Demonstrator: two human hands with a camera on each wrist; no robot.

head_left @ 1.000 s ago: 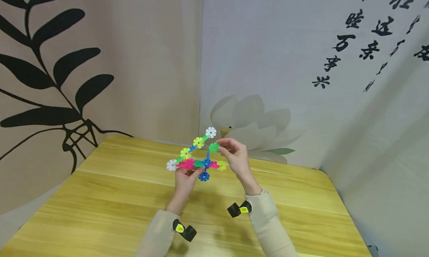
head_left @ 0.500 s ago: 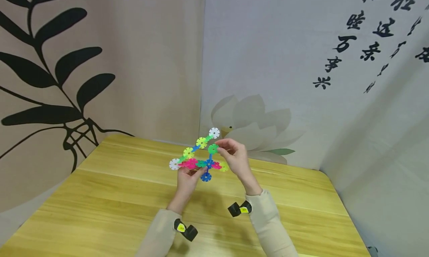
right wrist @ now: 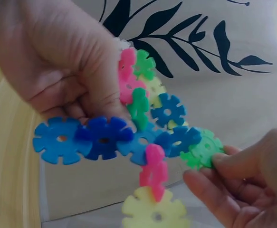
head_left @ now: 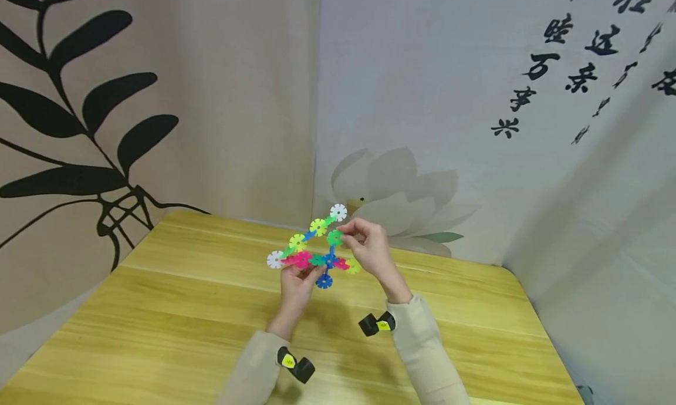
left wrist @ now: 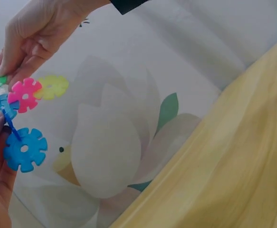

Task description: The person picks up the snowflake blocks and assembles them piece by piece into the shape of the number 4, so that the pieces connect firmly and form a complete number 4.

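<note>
A linked frame of notched, flower-shaped plastic discs is held up over the table. My left hand point(head_left: 297, 284) grips it from below, thumb by the hub, beside the pink discs point(head_left: 301, 259). Thumb and forefinger of my right hand point(head_left: 372, 249) pinch a green disc point(right wrist: 207, 147) that meets the blue arm point(right wrist: 180, 141) off the hub. Other arms end in a yellow disc point(right wrist: 155, 213) and a light blue disc point(left wrist: 26, 149). A slanting row of yellow, blue and green discs runs up to a white disc point(head_left: 338, 212). Part of the frame is hidden behind my left thumb.
The wooden table point(head_left: 174, 311) spreads beneath both hands. Behind it hangs a pale cloth point(head_left: 412, 100) printed with a lotus and writing, beside another with dark leaves. Black wrist cameras point(head_left: 296, 365) sit at both beige sleeves.
The disc frame has shifted slightly to the right with my left hand. The green disc in my right hand has come down a little, nearer the hub. Both hands keep their hold.
</note>
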